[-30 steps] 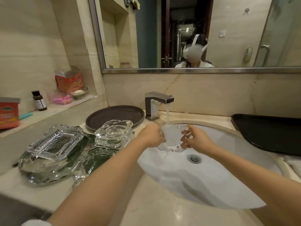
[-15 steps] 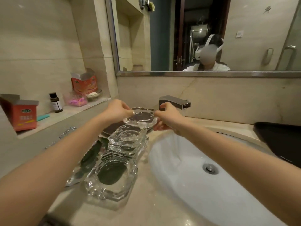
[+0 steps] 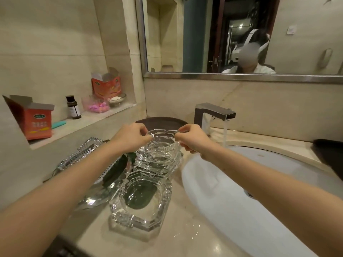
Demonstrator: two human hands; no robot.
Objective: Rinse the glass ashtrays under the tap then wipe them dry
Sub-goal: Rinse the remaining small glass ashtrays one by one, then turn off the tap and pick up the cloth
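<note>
I have both hands on the top ashtray (image 3: 161, 143), which sits on a stack (image 3: 157, 164) of others on the counter (image 3: 185, 238), left of the sink (image 3: 241, 191). My left hand (image 3: 130, 138) pinches its left rim with curled fingers; my right hand (image 3: 193, 139) pinches the right rim the same way. Clear glass on clear glass makes it hard to tell whether the top ashtray is resting on the one below or just above it, and I cannot count the pieces in the stack.

A single octagonal ashtray (image 3: 141, 201) stands nearer to me, just in front of the stack. To the left, a cut-glass tray (image 3: 87, 151) lies largely behind my left forearm, so its shape is only partly readable. A dark round tray (image 3: 161, 121) shows only as an arc behind my hands.

The tap (image 3: 215, 114) is running into the sink; the drain is almost hidden by my right arm. At the right edge a black tray (image 3: 328, 154) is cut off. On the ledge (image 3: 83, 121) stand two orange boxes (image 3: 37, 119), a small bottle (image 3: 73, 108) and a dish of pink bits (image 3: 96, 106); the labels are too small to read.
</note>
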